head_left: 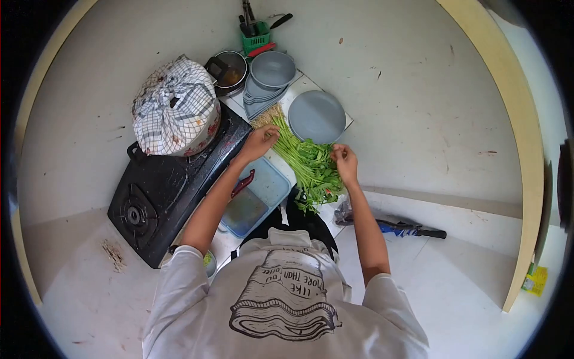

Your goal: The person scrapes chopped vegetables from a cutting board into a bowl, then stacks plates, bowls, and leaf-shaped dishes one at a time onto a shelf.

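A large bunch of leafy greens (301, 158) lies on the white tiled counter, with pale roots at the far left end and leaves at the near right. My left hand (261, 142) is by the stems near the root end, its fingers curled; whatever they grip is hidden. Beside the leaves, my right hand (345, 164) has its fingertips drawn together in a pinch. What lies between them is too small to make out. A knife with a dark red handle (243, 183) rests on the blue cutting board (272, 179) below my left hand.
Left of the board stands a black gas stove (173, 176) bearing a cloth-covered pot (173, 110). Behind the greens are a grey plate (317, 116), a grey bowl (273, 69), a dark pan (231, 70) and a green utensil basket (256, 39). A folded umbrella (406, 228) lies to the right.
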Motion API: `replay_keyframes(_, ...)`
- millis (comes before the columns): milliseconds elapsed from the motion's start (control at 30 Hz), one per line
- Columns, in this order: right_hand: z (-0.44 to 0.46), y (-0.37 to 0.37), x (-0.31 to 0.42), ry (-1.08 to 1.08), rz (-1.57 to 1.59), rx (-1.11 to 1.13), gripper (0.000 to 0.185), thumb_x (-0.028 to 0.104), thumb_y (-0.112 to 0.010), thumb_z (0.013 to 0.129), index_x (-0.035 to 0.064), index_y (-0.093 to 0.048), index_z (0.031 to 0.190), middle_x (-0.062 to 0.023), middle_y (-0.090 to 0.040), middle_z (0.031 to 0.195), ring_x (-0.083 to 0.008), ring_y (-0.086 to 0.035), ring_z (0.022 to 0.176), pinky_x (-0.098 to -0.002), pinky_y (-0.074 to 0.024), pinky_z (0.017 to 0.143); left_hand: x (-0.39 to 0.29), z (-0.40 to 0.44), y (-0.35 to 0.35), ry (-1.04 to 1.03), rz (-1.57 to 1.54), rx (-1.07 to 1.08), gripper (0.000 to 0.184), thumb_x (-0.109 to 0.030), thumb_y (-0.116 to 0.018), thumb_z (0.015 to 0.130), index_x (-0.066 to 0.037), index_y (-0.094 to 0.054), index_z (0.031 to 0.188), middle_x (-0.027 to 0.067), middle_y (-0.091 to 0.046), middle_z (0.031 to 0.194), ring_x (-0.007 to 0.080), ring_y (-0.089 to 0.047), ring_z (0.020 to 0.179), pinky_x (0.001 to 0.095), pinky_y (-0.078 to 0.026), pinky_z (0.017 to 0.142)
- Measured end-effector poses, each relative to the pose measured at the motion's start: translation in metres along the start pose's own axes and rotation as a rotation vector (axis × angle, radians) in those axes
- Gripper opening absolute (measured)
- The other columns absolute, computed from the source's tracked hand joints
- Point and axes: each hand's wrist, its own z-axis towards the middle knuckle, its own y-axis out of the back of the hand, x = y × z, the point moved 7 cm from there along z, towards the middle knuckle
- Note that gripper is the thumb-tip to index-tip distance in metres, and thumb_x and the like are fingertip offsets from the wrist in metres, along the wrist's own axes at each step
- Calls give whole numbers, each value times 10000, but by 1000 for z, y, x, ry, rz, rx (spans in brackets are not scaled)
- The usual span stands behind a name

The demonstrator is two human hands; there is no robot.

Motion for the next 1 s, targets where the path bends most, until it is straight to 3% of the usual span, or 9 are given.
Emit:
replay_keyframes(100, 41, 5, 7, 28, -178, -106, 187, 80, -640, 957, -39, -658, 1099, -108, -719, 895, -181, -701, 796, -320, -556, 756, 17, 40, -1, 0, 5, 55, 395, -170, -630, 1017, -11, -591, 1376, 46, -696, 1048, 142, -688, 908, 283, -555, 804)
replay_keyframes(200, 78, 6, -12, 94, -268, -222, 264, 109, -697, 899, -38, -664, 1115, -158, -711, 977, -247, -712, 859, -366, -566, 810, 19, 72, -5, 68, 85, 96, 459, -208, -652, 1002, 31, -569, 1385, 79, -699, 1158, 176, -693, 978, 298, -555, 864)
replay_keyframes(333, 99, 3, -39, 44, -448, -287, 386, 147, -747, 845, -33, -649, 1172, -206, -650, 1108, -320, -689, 928, -414, -565, 861, 35, 106, -20, 51, 238, 23, 610, -319, -682, 968, 114, -538, 1373, 220, -677, 1296, 314, -705, 1077, 394, -537, 945)
replay_keyframes(367, 100, 3, -44, 53, -462, -292, 410, 154, -754, 837, -32, -642, 1185, -211, -635, 1124, -330, -682, 931, -419, -564, 864, 38, 113, -24, 46, 311, 49, 607, -306, -683, 961, 124, -541, 1365, 266, -671, 1279, 354, -704, 1087, 408, -537, 943)
replay_keyframes(467, 102, 1, -50, 47, -485, -287, 449, 132, -760, 816, -34, -625, 1211, -217, -614, 1136, -337, -673, 935, -421, -565, 856, 44, 133, -32, -14, 492, 27, 519, -308, -690, 951, 103, -622, 1260, 263, -707, 1163, 345, -715, 1029, 417, -542, 905)
replay_keyframes(667, 105, 6, -54, 6, -482, -240, 436, 55, -751, 774, -38, -622, 1180, -202, -614, 1094, -332, -671, 911, -424, -564, 814, 35, 135, -45, 131, 432, -10, 369, -343, -709, 918, 19, -723, 988, 212, -729, 914, 351, -712, 889, 442, -531, 828)
replay_keyframes(900, 106, 6, -59, 52, -468, -303, 434, 34, -734, 762, -25, -618, 1176, -182, -633, 1040, -317, -678, 822, -427, -566, 785, 52, 144, -60, 208, 532, -328, 414, -342, -725, 893, 42, -710, 1048, 225, -730, 918, 376, -710, 885, 454, -546, 877)
replay_keyframes(1000, 105, 10, -67, -50, -353, -267, 436, 32, -721, 769, -26, -617, 1189, -183, -658, 1049, -314, -694, 837, -409, -569, 800, 57, 143, -61, 205, 503, -405, 409, -294, -733, 889, 44, -685, 1115, 227, -739, 948, 378, -717, 911, 462, -549, 882)
